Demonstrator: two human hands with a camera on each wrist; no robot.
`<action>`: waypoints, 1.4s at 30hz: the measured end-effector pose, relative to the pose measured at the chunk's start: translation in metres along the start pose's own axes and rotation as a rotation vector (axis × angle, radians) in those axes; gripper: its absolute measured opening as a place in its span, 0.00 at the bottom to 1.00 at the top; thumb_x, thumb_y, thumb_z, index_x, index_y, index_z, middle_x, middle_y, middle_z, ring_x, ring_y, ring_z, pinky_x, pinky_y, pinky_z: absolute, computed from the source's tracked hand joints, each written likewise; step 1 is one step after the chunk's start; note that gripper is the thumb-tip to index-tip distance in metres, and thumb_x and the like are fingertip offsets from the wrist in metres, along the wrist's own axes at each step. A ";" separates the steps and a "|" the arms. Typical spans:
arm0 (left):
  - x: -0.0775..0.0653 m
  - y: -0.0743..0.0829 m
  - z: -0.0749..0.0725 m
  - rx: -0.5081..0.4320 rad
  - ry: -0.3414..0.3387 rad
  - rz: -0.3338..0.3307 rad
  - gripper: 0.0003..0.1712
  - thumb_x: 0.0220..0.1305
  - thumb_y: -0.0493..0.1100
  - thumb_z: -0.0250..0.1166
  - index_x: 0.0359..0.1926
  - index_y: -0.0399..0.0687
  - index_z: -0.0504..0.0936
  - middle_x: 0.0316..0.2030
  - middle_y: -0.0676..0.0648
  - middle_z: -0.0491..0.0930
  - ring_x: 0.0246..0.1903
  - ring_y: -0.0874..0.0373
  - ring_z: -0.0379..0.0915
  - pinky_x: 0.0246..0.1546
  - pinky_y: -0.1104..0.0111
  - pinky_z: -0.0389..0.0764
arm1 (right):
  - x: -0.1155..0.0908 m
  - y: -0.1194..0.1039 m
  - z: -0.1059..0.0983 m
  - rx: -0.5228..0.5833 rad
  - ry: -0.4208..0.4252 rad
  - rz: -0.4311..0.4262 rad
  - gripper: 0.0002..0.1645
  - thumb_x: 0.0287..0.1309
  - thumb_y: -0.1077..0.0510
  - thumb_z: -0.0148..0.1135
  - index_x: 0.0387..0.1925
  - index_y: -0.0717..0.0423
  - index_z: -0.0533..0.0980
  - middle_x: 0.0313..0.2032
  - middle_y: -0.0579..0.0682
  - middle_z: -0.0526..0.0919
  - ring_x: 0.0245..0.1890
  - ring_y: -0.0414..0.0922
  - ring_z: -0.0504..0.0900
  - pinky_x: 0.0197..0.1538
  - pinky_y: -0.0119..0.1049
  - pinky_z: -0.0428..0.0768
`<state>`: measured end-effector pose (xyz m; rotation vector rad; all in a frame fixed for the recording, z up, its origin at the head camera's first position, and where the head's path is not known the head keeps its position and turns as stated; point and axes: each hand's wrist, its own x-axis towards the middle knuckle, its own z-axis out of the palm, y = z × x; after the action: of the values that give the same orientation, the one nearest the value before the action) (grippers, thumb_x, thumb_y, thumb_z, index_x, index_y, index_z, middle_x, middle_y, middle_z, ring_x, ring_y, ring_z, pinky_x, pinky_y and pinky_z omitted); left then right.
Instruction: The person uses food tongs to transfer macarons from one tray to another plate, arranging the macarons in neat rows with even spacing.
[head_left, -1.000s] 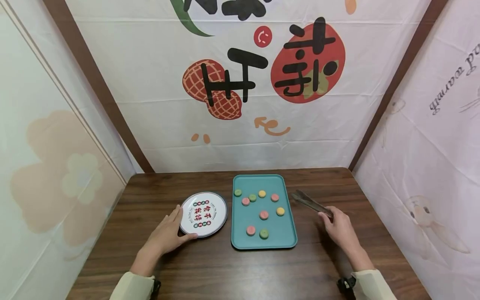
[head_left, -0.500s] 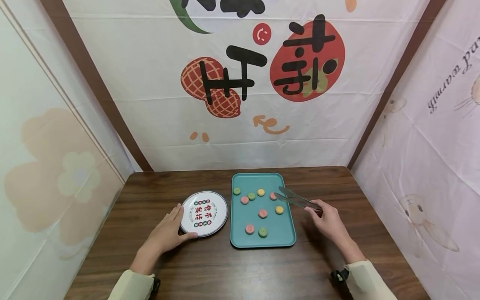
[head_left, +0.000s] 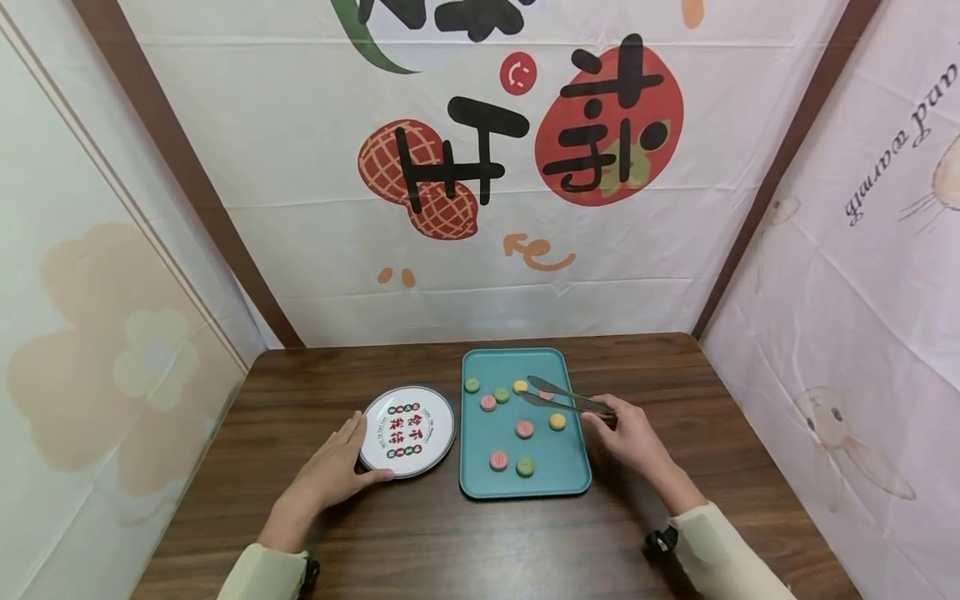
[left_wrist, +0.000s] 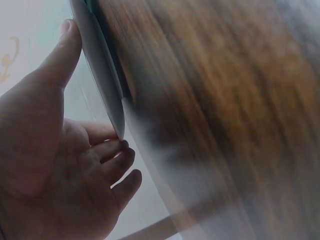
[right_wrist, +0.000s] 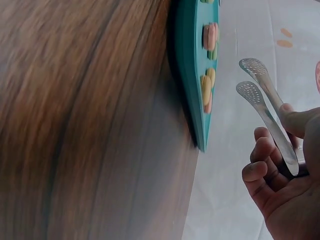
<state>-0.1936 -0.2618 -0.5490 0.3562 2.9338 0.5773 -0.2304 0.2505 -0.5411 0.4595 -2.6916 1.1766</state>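
Over the tray point(head_left: 550, 462), tongs point(right_wrist: 273, 126) gripped by right fingers point(right_wrist: 256, 172) partly hide a cookie point(head_left: 546, 395) from me; spread left fingers point(left_wrist: 120, 167) touch the plate point(head_left: 408, 431).

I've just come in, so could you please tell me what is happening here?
A person's right hand holds metal tongs, spread and gripping nothing, over a teal tray where pink, green and yellow macarons lie. The left hand rests at the edge of a white plate beside the tray. Every macaron in view is on the tray.
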 end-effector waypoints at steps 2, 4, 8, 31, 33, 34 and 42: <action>0.000 -0.001 0.001 -0.007 0.002 0.000 0.73 0.61 0.75 0.72 0.81 0.23 0.52 0.81 0.24 0.50 0.80 0.28 0.50 0.80 0.38 0.56 | 0.003 -0.002 0.004 0.004 -0.014 -0.001 0.18 0.73 0.54 0.71 0.55 0.62 0.83 0.26 0.44 0.78 0.23 0.38 0.73 0.24 0.33 0.76; 0.000 -0.002 0.002 -0.010 0.005 0.005 0.73 0.61 0.75 0.72 0.81 0.23 0.52 0.81 0.24 0.50 0.80 0.28 0.50 0.80 0.37 0.56 | 0.006 -0.004 0.008 0.012 -0.029 -0.006 0.19 0.73 0.54 0.70 0.56 0.63 0.82 0.30 0.45 0.82 0.25 0.38 0.75 0.26 0.33 0.78; 0.000 -0.004 0.003 -0.012 0.001 0.008 0.73 0.61 0.74 0.73 0.81 0.24 0.52 0.81 0.24 0.50 0.80 0.28 0.50 0.79 0.37 0.56 | 0.011 -0.009 0.014 0.023 -0.063 -0.016 0.21 0.74 0.54 0.70 0.58 0.65 0.81 0.35 0.49 0.86 0.28 0.38 0.78 0.28 0.34 0.81; 0.005 -0.005 0.000 -0.021 -0.019 0.013 0.74 0.59 0.74 0.74 0.81 0.23 0.52 0.81 0.23 0.50 0.80 0.28 0.50 0.80 0.37 0.55 | 0.041 -0.025 0.029 0.002 -0.110 -0.054 0.21 0.75 0.52 0.68 0.60 0.61 0.81 0.29 0.48 0.83 0.24 0.42 0.75 0.26 0.35 0.76; 0.005 -0.006 0.000 -0.016 -0.024 0.015 0.74 0.59 0.74 0.74 0.81 0.23 0.52 0.80 0.23 0.50 0.80 0.28 0.50 0.80 0.38 0.55 | 0.043 -0.027 0.030 0.012 -0.123 -0.053 0.22 0.76 0.51 0.67 0.61 0.62 0.81 0.32 0.50 0.85 0.25 0.42 0.77 0.26 0.35 0.78; 0.006 -0.006 0.000 -0.013 -0.028 0.014 0.74 0.58 0.74 0.74 0.81 0.23 0.52 0.80 0.23 0.51 0.80 0.28 0.51 0.80 0.38 0.55 | 0.044 -0.028 0.030 0.021 -0.131 -0.049 0.22 0.76 0.51 0.67 0.61 0.63 0.81 0.34 0.52 0.86 0.26 0.42 0.78 0.27 0.35 0.78; 0.005 -0.003 -0.004 -0.012 -0.042 0.013 0.74 0.58 0.72 0.76 0.81 0.22 0.52 0.80 0.22 0.51 0.80 0.28 0.51 0.80 0.38 0.55 | 0.050 -0.028 0.036 0.048 -0.148 -0.031 0.21 0.77 0.54 0.66 0.62 0.63 0.80 0.43 0.55 0.90 0.35 0.45 0.86 0.33 0.38 0.84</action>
<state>-0.1996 -0.2649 -0.5472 0.3812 2.8892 0.5816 -0.2691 0.1950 -0.5322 0.6167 -2.7731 1.2482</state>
